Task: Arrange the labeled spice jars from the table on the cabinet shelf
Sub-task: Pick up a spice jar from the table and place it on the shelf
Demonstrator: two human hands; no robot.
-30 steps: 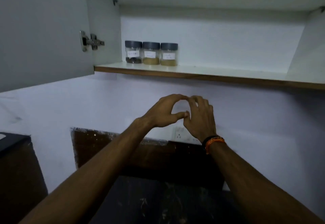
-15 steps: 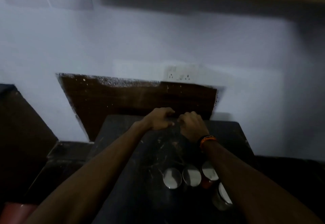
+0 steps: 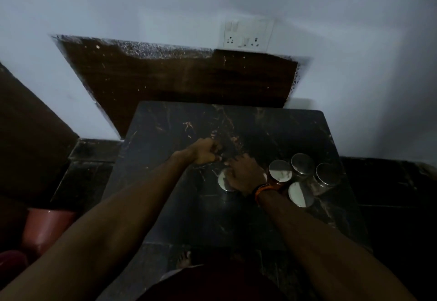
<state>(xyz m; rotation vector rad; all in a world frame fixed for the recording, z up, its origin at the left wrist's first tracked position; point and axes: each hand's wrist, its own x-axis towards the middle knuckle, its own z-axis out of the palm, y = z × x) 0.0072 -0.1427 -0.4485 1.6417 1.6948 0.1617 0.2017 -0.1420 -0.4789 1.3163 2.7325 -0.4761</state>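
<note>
Five shiny round-lidded spice jars near dark marble tabletop's right edge | step: fetching next — right hand over leftmost jar, fingers' closure unclear | left hand curled, empty | next: grip, lift.

The dark, square stone-look bench has a polished, glossy top veined with pale brown streaks. The round jar lids look smooth and shiny, reflecting light like metal. Behind, the dark brown wood-grain panel looks matt, flecked with white paint along its edges. The pale wall is painted smooth and matt. The white socket plate looks like plastic.
</note>
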